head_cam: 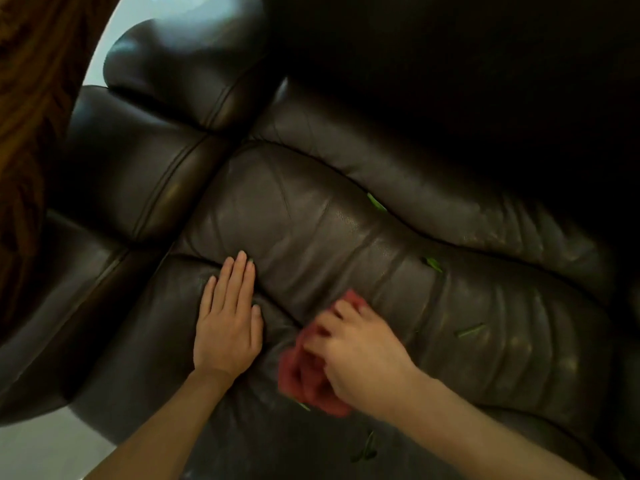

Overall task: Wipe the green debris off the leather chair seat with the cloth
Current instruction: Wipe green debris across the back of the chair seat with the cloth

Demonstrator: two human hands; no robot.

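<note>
We press our left hand (pixel 227 327) flat, fingers spread, on the chair seat (pixel 311 216) to steady the soft leather. Our right hand (pixel 360 355) has its grip closed on the red cloth (pixel 301 375), bunched so it sweeps broadly. Green debris (pixel 434 264) lies at two o'clock from the cloth, another bit (pixel 471 330) at three, more (pixel 367 448) at five.

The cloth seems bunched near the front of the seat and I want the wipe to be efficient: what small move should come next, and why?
Probably sweep the red cloth in the right hand rightward across the seat toward the green stem, then the leaf above it. Both lie just beyond the cloth, while the left hand rests flat on the leather.
</note>
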